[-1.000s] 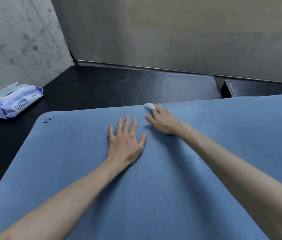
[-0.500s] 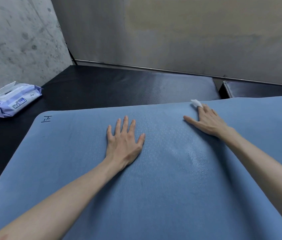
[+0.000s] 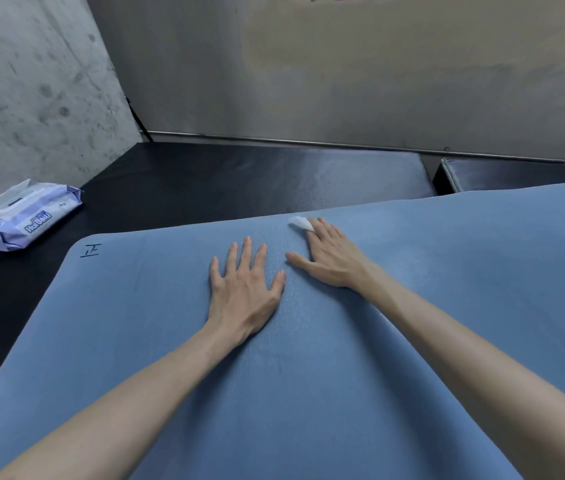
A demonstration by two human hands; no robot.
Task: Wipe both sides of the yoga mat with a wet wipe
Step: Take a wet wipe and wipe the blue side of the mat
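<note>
Two hands flat on yoga mat (image 3: 309,375) — wipes pack (image 3: 26,216) far left.

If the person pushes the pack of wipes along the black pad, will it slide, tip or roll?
The pack lies flat on its broad side on the black pad, so it would probably slide, not roll or tip. Its wrapper looks soft and creased, so it may dent under a push. The raised flap suggests that it is open.

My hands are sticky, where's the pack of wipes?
The pack of wipes lies far left in the head view, on the black pad by the concrete wall, beyond the yoga mat's corner.
</note>
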